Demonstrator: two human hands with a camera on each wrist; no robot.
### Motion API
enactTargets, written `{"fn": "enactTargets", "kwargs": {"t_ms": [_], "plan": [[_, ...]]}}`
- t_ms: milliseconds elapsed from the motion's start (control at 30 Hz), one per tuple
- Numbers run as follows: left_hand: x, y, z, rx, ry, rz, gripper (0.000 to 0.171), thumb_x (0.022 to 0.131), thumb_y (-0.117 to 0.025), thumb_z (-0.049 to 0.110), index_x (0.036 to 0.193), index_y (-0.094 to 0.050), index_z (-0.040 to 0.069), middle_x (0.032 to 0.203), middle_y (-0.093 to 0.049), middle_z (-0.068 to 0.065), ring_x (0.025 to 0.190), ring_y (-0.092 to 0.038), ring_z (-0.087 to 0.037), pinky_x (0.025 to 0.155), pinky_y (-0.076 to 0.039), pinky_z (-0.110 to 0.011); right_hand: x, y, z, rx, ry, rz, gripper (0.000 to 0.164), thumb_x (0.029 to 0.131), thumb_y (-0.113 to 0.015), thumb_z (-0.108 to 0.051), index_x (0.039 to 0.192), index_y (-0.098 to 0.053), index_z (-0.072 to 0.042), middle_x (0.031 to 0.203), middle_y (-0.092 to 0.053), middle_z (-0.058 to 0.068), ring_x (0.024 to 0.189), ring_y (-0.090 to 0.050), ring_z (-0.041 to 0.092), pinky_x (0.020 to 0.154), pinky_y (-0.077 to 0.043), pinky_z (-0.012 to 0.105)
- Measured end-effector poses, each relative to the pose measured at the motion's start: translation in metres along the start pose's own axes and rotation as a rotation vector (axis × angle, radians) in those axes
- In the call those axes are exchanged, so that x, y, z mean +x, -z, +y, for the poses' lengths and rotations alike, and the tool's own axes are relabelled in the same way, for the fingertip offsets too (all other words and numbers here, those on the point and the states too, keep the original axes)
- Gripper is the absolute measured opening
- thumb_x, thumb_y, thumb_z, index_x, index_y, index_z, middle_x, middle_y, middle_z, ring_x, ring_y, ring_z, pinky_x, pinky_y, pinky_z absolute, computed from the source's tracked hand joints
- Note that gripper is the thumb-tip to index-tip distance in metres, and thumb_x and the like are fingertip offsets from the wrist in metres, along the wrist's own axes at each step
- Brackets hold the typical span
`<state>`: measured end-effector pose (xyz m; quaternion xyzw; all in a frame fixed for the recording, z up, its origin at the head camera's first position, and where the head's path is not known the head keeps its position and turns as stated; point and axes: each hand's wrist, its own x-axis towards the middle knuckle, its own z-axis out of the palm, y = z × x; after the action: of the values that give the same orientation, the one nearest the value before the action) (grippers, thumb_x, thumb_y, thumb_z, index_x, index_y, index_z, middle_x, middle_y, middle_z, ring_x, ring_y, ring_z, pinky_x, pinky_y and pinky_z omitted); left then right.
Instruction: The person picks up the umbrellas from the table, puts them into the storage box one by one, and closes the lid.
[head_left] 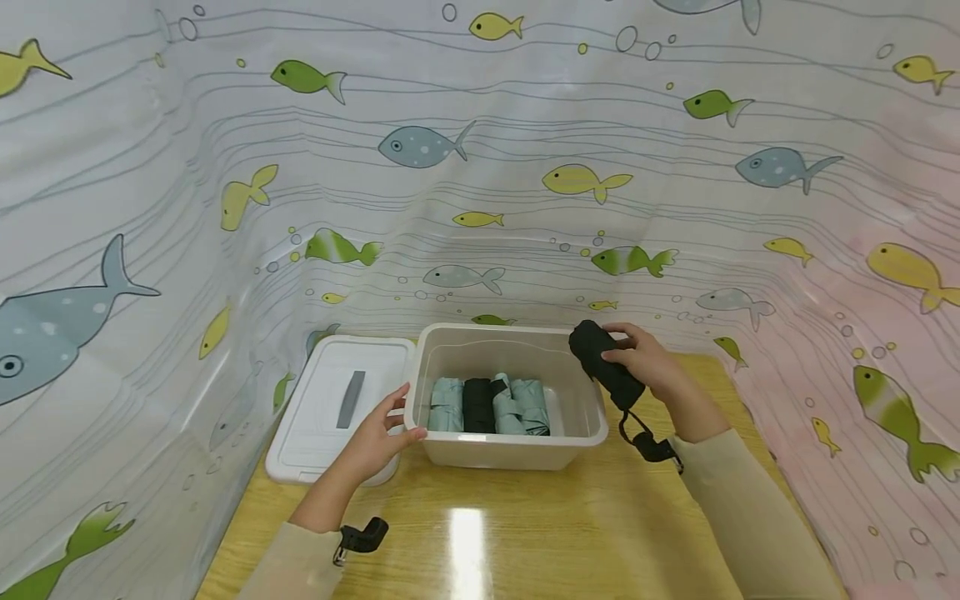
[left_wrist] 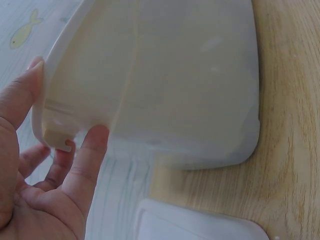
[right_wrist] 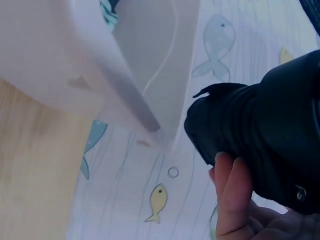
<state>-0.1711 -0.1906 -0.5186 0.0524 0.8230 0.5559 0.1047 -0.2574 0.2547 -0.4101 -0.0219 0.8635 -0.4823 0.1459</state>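
A cream plastic storage bin (head_left: 495, 454) stands on the table, open at the top. My left hand (head_left: 380, 440) grips its left end, thumb at the rim and fingers against the end wall in the left wrist view. Above the bin's right end, my right hand (head_left: 641, 360) holds a black folded umbrella (head_left: 600, 358) from its right side. The umbrella is tilted, a cord loop (head_left: 625, 425) hanging from its lower end. Inside the bin, light teal rolls (head_left: 447, 406) and a black roll (head_left: 478, 406) lie side by side toward the left and middle.
A white lid (head_left: 315, 417) with a grey handle (head_left: 350, 400) lies left of the bin, partly behind my left hand. The wooden table (head_left: 525, 533) extends in front. A fish-patterned sheet (head_left: 525, 100) rises behind and along both sides.
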Motion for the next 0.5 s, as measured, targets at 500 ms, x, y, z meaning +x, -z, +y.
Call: {"fn": "enactTargets", "kwargs": {"t_ms": [500], "plan": [[0.002, 0.001, -0.004, -0.006, -0.021, -0.011, 0.091, 0.091, -0.077, 0.027, 0.161, -0.021, 0.015, 0.150, -0.038, -0.020, 0.132, -0.049, -0.040, 0.098, -0.050, -0.049, 0.023, -0.043, -0.036, -0.489, 0.096, -0.039, 0.054, 0.093, -0.060, -0.015, 0.145, -0.048, -0.004, 0.136, -0.054, 0.028, 0.119, -0.056, 0.043, 0.095, -0.048, 0.054]]}}
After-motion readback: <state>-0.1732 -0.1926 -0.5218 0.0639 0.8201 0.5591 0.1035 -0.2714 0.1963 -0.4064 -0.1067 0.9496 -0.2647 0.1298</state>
